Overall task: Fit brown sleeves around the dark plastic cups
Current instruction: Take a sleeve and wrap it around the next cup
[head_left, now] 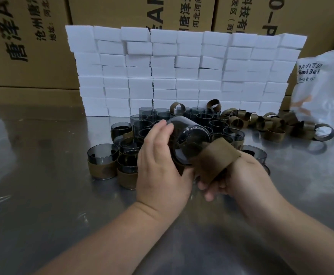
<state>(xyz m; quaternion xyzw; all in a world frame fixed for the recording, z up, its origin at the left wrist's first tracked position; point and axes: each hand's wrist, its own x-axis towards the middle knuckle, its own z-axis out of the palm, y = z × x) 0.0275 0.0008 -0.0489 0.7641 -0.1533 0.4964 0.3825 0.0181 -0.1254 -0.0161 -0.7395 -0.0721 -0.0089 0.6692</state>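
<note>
One tilted cup (190, 143) gripped in left fingers (162, 126), brown sleeve (215, 159) gripped around right fingers (209, 193), clustered cups (233, 133) just behind.

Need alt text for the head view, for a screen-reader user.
A person's left hand holds a dark plastic cup tilted while the right hand holds a brown sleeve beside it. More cups and loose sleeves sit on the metal table before stacked white blocks.

Dark cup (190, 141), brown sleeve (215, 157)
</note>
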